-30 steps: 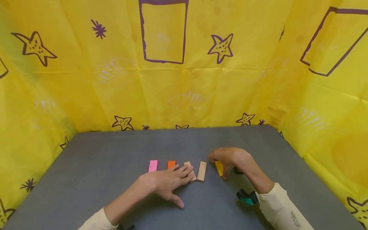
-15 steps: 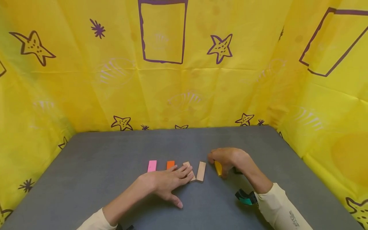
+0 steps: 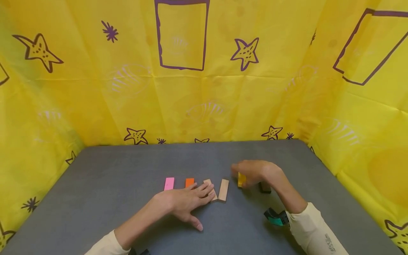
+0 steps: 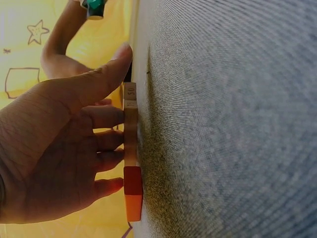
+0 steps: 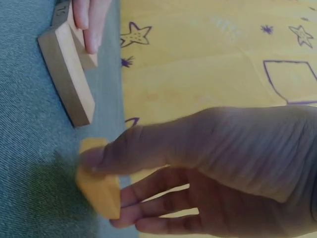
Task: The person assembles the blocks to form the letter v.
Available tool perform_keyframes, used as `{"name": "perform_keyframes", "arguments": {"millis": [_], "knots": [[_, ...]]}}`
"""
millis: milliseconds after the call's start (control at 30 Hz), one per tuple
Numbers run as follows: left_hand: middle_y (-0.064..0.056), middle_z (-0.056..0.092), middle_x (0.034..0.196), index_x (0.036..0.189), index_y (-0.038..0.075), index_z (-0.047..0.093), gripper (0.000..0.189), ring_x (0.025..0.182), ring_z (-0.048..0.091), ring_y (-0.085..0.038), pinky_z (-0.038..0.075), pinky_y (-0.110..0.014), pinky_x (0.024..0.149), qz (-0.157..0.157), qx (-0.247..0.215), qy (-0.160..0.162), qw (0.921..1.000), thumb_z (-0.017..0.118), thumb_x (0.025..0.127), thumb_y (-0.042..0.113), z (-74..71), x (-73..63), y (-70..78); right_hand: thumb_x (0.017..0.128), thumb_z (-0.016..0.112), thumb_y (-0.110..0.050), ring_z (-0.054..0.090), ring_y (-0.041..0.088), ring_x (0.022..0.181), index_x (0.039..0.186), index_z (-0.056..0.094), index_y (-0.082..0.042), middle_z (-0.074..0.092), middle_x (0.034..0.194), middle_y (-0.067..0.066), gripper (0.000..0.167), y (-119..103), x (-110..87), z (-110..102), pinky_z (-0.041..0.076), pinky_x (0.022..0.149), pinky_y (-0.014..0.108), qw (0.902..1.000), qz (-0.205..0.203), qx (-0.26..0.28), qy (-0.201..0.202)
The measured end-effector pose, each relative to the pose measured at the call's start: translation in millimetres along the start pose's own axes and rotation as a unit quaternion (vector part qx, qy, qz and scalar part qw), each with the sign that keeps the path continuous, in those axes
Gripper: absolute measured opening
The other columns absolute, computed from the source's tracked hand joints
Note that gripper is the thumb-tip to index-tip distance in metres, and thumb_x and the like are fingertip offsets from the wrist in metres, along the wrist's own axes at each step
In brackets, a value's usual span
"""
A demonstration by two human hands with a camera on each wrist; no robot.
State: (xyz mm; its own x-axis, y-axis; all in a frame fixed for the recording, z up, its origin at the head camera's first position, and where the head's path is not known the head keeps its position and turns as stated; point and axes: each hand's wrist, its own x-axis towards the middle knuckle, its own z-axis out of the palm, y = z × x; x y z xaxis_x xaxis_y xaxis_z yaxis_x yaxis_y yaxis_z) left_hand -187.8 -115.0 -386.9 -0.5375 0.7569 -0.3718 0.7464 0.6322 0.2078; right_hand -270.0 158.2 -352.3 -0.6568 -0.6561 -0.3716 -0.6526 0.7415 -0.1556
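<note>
My right hand [image 3: 255, 171] pinches a yellow wooden block [image 3: 241, 180] between thumb and fingers; in the right wrist view the yellow block [image 5: 101, 193] is tilted and looks raised off the cloth. My left hand [image 3: 185, 203] lies with spread, straight fingers over a plain wooden block [image 3: 208, 181] and the near part of an orange block [image 3: 189, 182]. A second plain block [image 3: 224, 190] lies between the two hands, its near end close to the covered one. In the left wrist view, the fingertips touch the tops of the plain blocks and the orange block [image 4: 132, 193].
A pink block [image 3: 169, 183] lies left of the orange one, partly behind my left wrist. Beneath my right wrist sits a dark block [image 3: 265, 187], half hidden. The grey table [image 3: 127, 163] is enclosed by yellow printed cloth [image 3: 178, 102].
My right hand has lifted the yellow block off the table and turned it slightly. More of the dark block shows beneath the right wrist. The left hand stays put.
</note>
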Motion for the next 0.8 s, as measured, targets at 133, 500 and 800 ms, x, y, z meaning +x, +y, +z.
{"name": "perform_keyframes", "arguments": {"millis": [133,500,800], "knots": [[-0.006,0.006,0.179,0.168,0.014,0.021,0.102,0.167,0.007,-0.021,0.015,-0.05,0.135,-0.006,0.001,-0.002,1.0,0.072,0.092,0.058,0.0,-0.4,0.0,0.09,0.079,-0.016,0.055,0.017,0.087,0.114,0.063,-0.012,0.063,0.099,0.002,0.029,5.6,0.9,-2.5,0.055,0.083,0.037,0.9992,-0.01,-0.007,0.039],[-0.008,0.008,0.179,0.168,0.012,0.023,0.101,0.167,0.009,-0.024,0.016,-0.052,0.134,-0.002,-0.009,-0.001,1.0,0.074,0.092,0.056,-0.9,-3.3,3.1,0.096,0.075,-0.024,0.057,0.018,0.088,0.118,0.069,-0.012,0.066,0.104,0.004,0.026,8.6,0.5,-5.0,0.056,0.085,0.04,0.9878,-0.044,-0.064,0.135],[-0.008,0.005,0.179,0.168,0.012,0.02,0.103,0.167,0.007,-0.022,0.014,-0.051,0.135,-0.002,-0.01,-0.005,0.9999,0.073,0.092,0.057,-2.1,-1.3,2.4,0.099,0.072,-0.028,0.068,0.031,0.109,0.124,0.072,-0.01,0.073,0.121,0.012,0.03,15.8,9.8,-1.4,0.056,0.1,0.052,0.9667,-0.095,-0.09,0.22]]}}
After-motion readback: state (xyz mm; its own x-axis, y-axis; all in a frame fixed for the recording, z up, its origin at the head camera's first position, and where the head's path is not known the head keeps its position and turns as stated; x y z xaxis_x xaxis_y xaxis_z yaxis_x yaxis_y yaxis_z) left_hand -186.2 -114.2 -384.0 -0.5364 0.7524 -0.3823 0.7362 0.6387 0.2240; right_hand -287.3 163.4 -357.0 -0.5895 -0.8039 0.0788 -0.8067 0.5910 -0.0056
